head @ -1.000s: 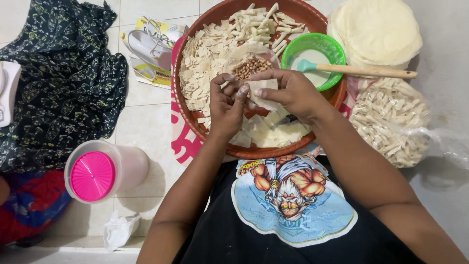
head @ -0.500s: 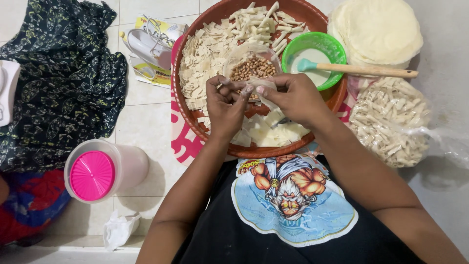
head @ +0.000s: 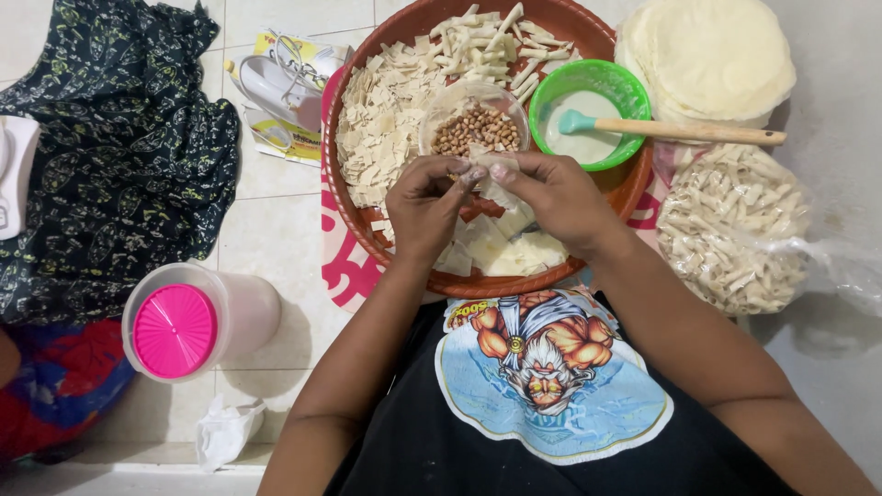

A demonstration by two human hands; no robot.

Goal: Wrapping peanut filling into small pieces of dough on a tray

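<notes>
My left hand and my right hand meet over a round brown tray, fingertips pinching a small pale pastry wrapper between them. Just beyond the fingers stands a clear bowl of brown peanuts. Cut wrapper squares are heaped on the tray's left side, and rolled pale sticks lie at its far side. Flat wrapper pieces rest on the tray under my hands. A green bowl of white paste with a teal-tipped wooden spatula sits at the tray's right.
A stack of round pale wrappers lies at top right, a clear bag of rolled sticks below it. A clear jar with a pink lid stands on the tiled floor at left, near dark patterned cloth and a crumpled tissue.
Both hands rose from the near part of the tray toward the peanut bowl, and the wrapper once spread in the right hand is now pinched between both hands' fingertips.
</notes>
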